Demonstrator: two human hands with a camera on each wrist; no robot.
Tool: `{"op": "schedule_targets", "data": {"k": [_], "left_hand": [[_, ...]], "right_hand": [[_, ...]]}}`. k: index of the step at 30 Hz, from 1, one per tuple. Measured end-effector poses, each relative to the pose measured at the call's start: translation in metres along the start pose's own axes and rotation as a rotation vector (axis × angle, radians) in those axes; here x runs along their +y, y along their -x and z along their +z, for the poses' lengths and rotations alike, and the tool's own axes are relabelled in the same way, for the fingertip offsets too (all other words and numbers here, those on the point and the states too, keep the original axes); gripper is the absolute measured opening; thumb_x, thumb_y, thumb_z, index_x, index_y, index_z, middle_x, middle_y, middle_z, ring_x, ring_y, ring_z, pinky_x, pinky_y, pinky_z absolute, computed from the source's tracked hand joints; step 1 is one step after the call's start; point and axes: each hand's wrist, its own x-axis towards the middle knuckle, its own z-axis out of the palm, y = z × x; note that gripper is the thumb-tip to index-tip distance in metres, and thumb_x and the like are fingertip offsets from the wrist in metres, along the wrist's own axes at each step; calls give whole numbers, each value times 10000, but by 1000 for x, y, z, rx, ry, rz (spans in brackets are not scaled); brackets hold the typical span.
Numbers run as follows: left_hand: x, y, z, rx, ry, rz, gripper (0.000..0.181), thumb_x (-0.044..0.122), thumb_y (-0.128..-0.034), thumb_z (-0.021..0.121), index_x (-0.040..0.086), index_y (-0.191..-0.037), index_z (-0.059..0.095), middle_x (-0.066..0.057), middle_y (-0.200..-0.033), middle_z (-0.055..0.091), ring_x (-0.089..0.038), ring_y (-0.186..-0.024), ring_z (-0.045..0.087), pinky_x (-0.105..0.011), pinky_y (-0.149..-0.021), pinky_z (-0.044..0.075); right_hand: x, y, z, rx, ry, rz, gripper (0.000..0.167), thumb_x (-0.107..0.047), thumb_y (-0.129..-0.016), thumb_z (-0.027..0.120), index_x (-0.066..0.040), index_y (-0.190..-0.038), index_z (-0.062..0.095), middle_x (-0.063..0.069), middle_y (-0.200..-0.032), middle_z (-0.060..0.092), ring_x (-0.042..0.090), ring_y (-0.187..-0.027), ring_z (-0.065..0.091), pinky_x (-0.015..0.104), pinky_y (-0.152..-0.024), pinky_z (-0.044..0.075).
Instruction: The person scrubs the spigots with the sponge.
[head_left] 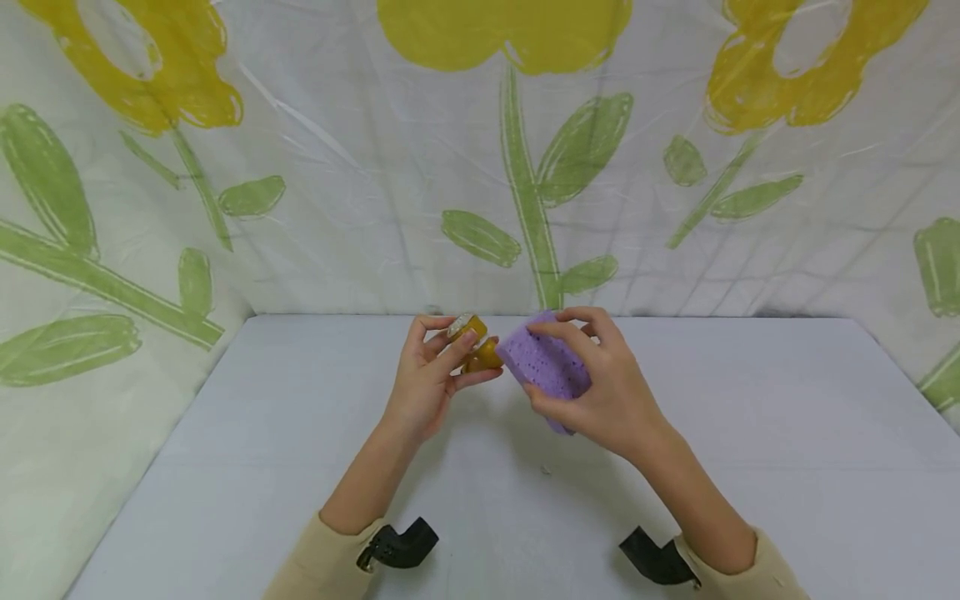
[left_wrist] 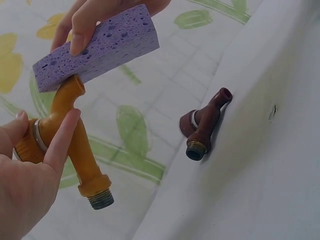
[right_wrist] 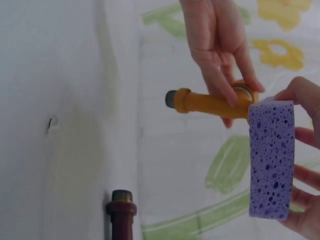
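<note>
My left hand point(head_left: 427, 379) grips a yellow water tap point(left_wrist: 85, 150) by its round knob, its threaded end pointing down in the left wrist view. A purple porous sponge point(head_left: 551, 362) is held in my right hand point(head_left: 607, 387), pinched between the thumb and fingers. One edge of the sponge meets the tap's spout in the left wrist view. In the right wrist view, the sponge point(right_wrist: 271, 160) covers the spout, while the tap's body point(right_wrist: 205, 101) and threaded end show beside it. Both things are held up above the table.
A dark red tap point(left_wrist: 207, 122) lies on the white table point(head_left: 225, 500); its threaded end also shows in the right wrist view. A small mark point(head_left: 545, 470) is on the tabletop. Behind stands a white sheet point(head_left: 360, 208) printed with yellow flowers and green leaves.
</note>
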Motion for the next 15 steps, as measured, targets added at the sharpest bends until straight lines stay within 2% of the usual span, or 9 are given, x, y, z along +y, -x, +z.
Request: {"op": "schedule_targets", "data": {"k": [8, 12, 15], "left_hand": [[5, 0, -5, -76, -37, -38, 352, -148, -1011, 543, 97, -1188, 363, -185, -1294, 568, -247, -977, 755, -429, -854, 664], [6, 0, -4, -49, -75, -55, 331, -119, -1019, 564, 107, -1165, 372, -135, -1223, 621, -191, -926, 751, -367, -837, 668], [6, -1, -4, -10, -125, -57, 330, -85, -1020, 593, 93, -1221, 401, -89, -1146, 672, -147, -876, 726, -279, -845, 639]], "right_hand": [[3, -1, 1, 92, -87, 7, 604, -105, -754, 922, -94, -1310, 685, 192, -1330, 543, 338, -1114, 598, 441, -723, 623], [4, -2, 2, 107, -153, 42, 629, -71, -760, 931, -67, -1331, 667, 173, -1311, 562, 240, -1079, 587, 317, -717, 614], [3, -3, 3, 97, -246, 105, 675, -13, -771, 918, -51, -1376, 620, 152, -1289, 563, 205, -945, 604, 247, -636, 606]]}}
